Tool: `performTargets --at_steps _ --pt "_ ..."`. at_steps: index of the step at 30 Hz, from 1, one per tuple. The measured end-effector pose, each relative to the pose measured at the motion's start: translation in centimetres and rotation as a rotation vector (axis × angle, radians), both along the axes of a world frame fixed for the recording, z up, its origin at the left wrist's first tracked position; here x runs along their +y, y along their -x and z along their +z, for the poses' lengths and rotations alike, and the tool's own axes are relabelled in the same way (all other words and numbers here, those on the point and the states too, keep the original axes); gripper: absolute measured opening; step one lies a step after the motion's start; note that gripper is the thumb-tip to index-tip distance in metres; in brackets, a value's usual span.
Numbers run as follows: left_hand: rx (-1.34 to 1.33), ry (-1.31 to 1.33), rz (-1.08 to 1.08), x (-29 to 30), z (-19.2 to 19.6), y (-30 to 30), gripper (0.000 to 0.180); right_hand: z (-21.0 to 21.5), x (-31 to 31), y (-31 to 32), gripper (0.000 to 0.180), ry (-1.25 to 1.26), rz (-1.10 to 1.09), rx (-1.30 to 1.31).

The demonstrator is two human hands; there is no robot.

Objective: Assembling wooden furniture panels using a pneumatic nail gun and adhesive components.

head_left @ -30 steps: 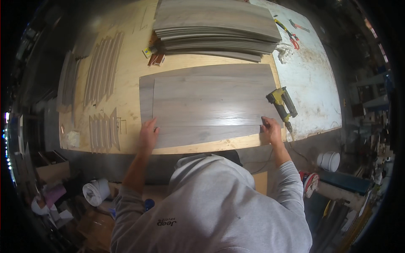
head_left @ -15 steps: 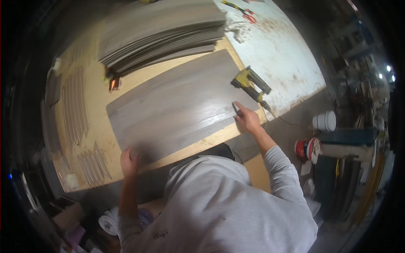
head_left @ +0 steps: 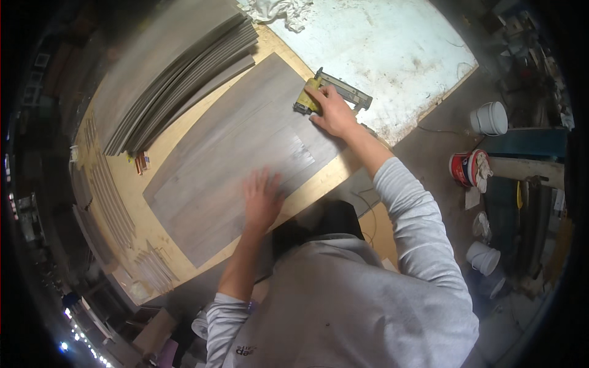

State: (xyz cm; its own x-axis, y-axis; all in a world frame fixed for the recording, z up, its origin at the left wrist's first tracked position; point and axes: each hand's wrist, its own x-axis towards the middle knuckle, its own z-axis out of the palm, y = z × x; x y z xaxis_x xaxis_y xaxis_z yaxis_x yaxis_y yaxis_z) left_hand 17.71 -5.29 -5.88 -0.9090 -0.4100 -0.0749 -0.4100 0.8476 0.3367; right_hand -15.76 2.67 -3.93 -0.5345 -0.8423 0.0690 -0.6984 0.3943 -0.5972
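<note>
A grey-brown wood-grain board (head_left: 208,175) lies flat on the light wooden worktable (head_left: 161,234) in front of me. My right hand (head_left: 336,113) is at the board's far right corner, its fingers closed around the yellow and black nail gun (head_left: 309,97). The gun's long dark magazine points away to the right over the pale sheet. Slightly blurred, my left hand (head_left: 262,199) is over the near middle of the board with its fingers spread. Whether that palm presses on the surface I cannot tell.
A stack of similar boards (head_left: 184,76) stands beyond, with copper-coloured staple strips (head_left: 142,163) by its near corner. Thin wood strips (head_left: 110,196) lie at left. A crumpled white rag (head_left: 285,12) rests on the pale sheet (head_left: 399,55). White bucket (head_left: 489,118) and red bucket (head_left: 461,170) stand right.
My right hand has gone from the board's near right edge to the nail gun and closed on it. My left hand has moved from the near left corner to over the board's middle.
</note>
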Motion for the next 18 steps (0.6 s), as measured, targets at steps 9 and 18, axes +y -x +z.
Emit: performTargets --at_steps 9,18 --pt "0.139 0.159 0.025 2.2 -1.2 5.7 0.051 6.2 2.3 2.4 0.086 -0.071 0.060 -0.219" --pt "0.290 0.074 0.120 2.7 -1.4 5.3 0.047 11.3 8.5 -5.9 0.067 -0.171 -0.162 -1.153"
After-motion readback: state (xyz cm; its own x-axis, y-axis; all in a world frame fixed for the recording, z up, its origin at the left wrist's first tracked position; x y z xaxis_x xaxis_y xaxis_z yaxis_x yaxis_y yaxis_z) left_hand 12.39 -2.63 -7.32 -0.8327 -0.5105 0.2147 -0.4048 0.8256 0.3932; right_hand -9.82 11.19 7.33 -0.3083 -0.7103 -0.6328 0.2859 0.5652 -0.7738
